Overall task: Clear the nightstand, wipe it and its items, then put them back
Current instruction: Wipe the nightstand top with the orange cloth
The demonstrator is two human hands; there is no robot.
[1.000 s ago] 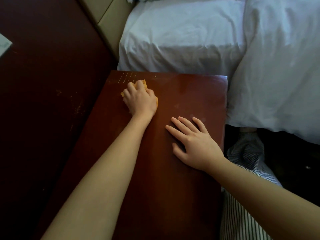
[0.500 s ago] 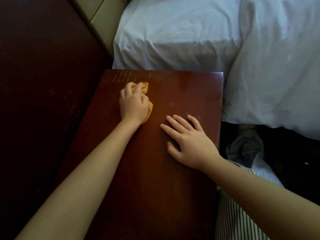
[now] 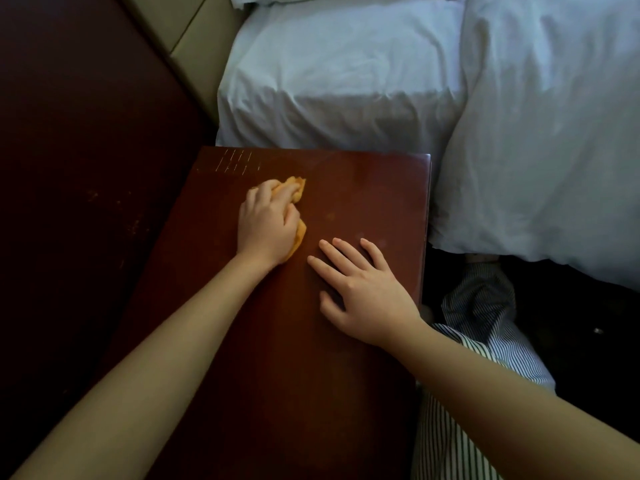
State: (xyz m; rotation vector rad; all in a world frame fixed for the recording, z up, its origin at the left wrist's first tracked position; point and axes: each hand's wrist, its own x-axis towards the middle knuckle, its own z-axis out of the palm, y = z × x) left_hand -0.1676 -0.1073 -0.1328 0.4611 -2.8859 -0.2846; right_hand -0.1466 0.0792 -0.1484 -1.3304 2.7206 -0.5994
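The reddish-brown nightstand (image 3: 363, 188) fills the middle of the view, its glossy top bare of items. My left hand (image 3: 268, 225) grips a crumpled orange cloth (image 3: 298, 188) and presses it onto the top near the far left part. My right hand (image 3: 360, 289) lies flat on the top just to the right of it, fingers straight and spread, holding nothing. Most of the cloth is hidden under my left hand.
A bed with white sheets (image 3: 339, 81) borders the nightstand's far edge, and a white duvet (image 3: 540, 133) hangs at the right. A dark wooden panel (image 3: 86, 168) runs along the left. My striped clothing (image 3: 478, 327) shows at the lower right.
My left hand has drawn the cloth a little back toward me and rightward across the top. My right hand has stayed flat in the same spot.
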